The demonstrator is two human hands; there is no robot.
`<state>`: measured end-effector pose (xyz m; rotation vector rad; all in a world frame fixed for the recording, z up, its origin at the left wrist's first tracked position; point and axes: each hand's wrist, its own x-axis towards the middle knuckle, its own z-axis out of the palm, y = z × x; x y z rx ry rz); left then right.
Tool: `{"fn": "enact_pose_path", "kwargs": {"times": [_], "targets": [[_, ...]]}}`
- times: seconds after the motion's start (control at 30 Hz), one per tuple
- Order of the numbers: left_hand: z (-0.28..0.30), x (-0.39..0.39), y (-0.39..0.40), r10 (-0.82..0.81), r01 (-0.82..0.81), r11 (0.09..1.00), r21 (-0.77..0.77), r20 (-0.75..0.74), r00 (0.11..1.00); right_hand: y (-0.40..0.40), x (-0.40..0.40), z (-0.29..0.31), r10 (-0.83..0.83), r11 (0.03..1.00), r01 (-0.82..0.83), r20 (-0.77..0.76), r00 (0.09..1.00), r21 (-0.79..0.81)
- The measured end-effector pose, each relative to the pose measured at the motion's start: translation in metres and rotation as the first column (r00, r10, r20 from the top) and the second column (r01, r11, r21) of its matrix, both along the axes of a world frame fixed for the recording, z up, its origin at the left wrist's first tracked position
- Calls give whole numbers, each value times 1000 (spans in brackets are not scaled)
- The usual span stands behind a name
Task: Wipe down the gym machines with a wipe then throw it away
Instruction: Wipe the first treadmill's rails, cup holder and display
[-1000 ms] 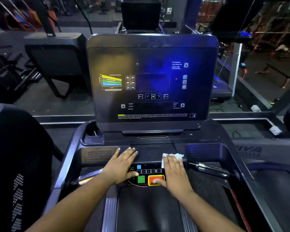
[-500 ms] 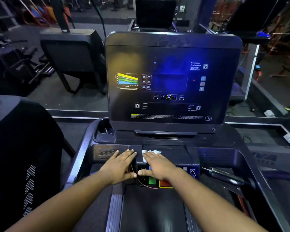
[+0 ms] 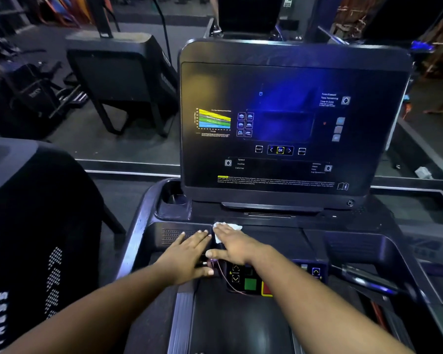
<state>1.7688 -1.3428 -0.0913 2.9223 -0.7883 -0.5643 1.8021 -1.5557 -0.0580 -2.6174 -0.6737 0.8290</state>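
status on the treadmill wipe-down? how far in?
Mid-wipe. The right hand presses the white wipe flat on the treadmill console below the screen; the left hand rests beside it. What is already clean cannot be told. Left: finishing, other machines, binning the wipe.

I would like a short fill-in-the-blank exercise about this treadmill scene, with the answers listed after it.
1. The right hand presses a white ____ flat on the treadmill console.
2. The left hand lies to the ____ of the right hand, fingers straight.
3. On the screen, the highlighted button between the two arrows reads ____.
4. Beside the red button sits a ____ button.

Missing words: wipe; left; OK; green
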Motion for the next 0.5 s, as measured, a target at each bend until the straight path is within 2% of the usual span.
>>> {"fn": "enact_pose_path", "kwargs": {"times": [0.17,0.3,0.5], "targets": [[-2,15,-1,-56,59,996,-63,35,998,3,0,-7,-46,998,46,-10,999,36],[0,26,7,-137,140,989,-41,70,988,2,-5,-8,-94,995,93,13,995,46],[-4,25,-2,-143,148,987,-59,81,986,-10,-24,-10,-107,994,107,103,989,5]]}}
